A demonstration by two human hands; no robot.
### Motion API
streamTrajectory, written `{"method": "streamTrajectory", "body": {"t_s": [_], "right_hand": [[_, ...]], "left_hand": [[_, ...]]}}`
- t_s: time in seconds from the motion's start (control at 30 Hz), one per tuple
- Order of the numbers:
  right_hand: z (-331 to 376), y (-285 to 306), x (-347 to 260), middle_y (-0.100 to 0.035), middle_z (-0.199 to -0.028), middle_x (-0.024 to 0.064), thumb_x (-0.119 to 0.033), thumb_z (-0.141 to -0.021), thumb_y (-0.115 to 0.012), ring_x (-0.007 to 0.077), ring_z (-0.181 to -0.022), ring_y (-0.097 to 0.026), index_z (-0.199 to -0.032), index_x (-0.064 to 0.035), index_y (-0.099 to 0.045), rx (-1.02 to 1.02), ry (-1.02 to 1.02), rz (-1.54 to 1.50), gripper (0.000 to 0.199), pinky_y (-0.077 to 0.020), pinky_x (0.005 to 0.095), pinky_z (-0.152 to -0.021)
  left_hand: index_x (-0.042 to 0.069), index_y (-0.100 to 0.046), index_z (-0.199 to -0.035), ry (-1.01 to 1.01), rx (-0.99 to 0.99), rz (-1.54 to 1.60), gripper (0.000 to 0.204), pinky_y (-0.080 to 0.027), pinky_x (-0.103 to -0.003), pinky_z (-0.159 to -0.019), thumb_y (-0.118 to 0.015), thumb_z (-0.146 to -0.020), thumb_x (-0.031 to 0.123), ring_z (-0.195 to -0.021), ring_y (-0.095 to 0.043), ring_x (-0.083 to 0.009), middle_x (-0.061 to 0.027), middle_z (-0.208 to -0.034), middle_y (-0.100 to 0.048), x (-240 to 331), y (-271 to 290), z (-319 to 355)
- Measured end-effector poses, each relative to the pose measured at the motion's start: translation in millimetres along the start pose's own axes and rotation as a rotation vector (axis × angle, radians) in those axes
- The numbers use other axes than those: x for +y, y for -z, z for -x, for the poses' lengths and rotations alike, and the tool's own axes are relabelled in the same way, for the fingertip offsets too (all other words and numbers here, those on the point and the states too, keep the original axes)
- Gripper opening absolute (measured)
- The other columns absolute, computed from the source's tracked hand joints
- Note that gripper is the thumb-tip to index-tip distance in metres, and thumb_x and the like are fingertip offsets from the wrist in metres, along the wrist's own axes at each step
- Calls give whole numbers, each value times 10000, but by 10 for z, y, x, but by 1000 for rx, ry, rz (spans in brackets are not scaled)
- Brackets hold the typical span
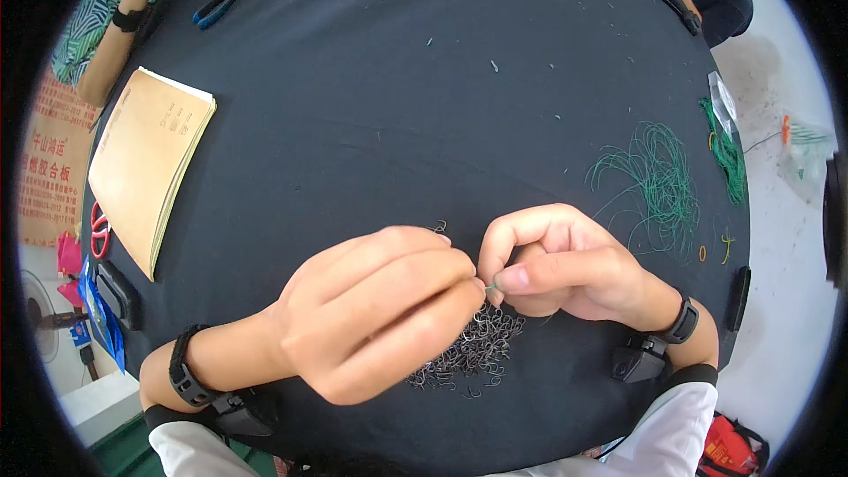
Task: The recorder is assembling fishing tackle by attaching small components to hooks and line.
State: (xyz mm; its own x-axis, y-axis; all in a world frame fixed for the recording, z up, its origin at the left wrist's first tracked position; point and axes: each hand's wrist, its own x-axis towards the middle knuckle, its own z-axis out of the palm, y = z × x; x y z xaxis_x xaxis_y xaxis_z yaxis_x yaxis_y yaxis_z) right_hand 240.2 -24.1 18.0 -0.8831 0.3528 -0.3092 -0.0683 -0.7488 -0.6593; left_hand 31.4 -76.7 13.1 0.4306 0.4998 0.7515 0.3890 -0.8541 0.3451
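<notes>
My left hand [384, 314] is closed in a pinch, its back toward me. The fingers hide whatever they hold. Facing it, my right hand [565, 265] presses thumb and forefinger together on a short bit of green fishing line [490, 287], which crosses the small gap to the left fingertips. Both hands are above a heap of small dark fish hooks [473, 349] on the black cloth, partly covering it. A loose tangle of green line [658, 190] lies beyond my right hand.
A tan paper booklet [150, 163], red-handled scissors [100, 230] and a black case [119, 294] lie at left. Blue-handled pliers [231, 0] are far left. Bundled green line [726, 159] hangs near the right edge. Two people sit across the table.
</notes>
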Motion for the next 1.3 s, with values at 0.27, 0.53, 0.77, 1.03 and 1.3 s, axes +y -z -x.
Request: {"method": "streamTrajectory", "body": {"t_s": [0.27,0.53,0.77,1.03,1.3], "right_hand": [[27,-13,20,-505,-615,-34,-48,-884,-544,-1,-428,-297,-935,38,-586,-42,-59,-113,109,-171,204,-397],[37,-3,57,-607,-749,30,-35,-875,-551,-1,-437,-330,-939,35,-589,-50,-65,-163,102,-191,201,-392],[39,-8,69,-625,-770,38,-41,-877,-555,-3,-447,-341,-937,26,-597,-34,-30,-112,99,-199,196,-402],[40,-35,57,-593,-711,2,-53,-883,-558,-7,-464,-347,-935,20,-600,10,2,-51,99,-200,194,-407],[37,-61,25,-511,-643,-59,-92,-903,-551,-26,-481,-323,-929,2,-604,90,104,175,111,-183,183,-421]], "left_hand": [[-83,-634,-790,-150,-22,-82,177,-589,-380,-672,-674,-642,6,-744,-636,-272,-179,-825,-625,45,9,-17],[-87,-640,-784,-183,-28,-106,180,-593,-375,-677,-674,-631,3,-740,-636,-262,-169,-816,-627,55,6,-18],[-89,-640,-805,-150,-29,-98,197,-594,-375,-676,-674,-636,8,-744,-640,-265,-173,-824,-628,67,6,-14],[-86,-639,-806,-145,-45,-99,190,-590,-377,-674,-676,-641,1,-732,-641,-272,-171,-823,-632,57,13,-10],[-21,-609,-832,224,-5,191,180,-515,-323,-632,-642,-668,-86,-709,-636,-248,-136,-811,-637,-8,22,-1]]}}
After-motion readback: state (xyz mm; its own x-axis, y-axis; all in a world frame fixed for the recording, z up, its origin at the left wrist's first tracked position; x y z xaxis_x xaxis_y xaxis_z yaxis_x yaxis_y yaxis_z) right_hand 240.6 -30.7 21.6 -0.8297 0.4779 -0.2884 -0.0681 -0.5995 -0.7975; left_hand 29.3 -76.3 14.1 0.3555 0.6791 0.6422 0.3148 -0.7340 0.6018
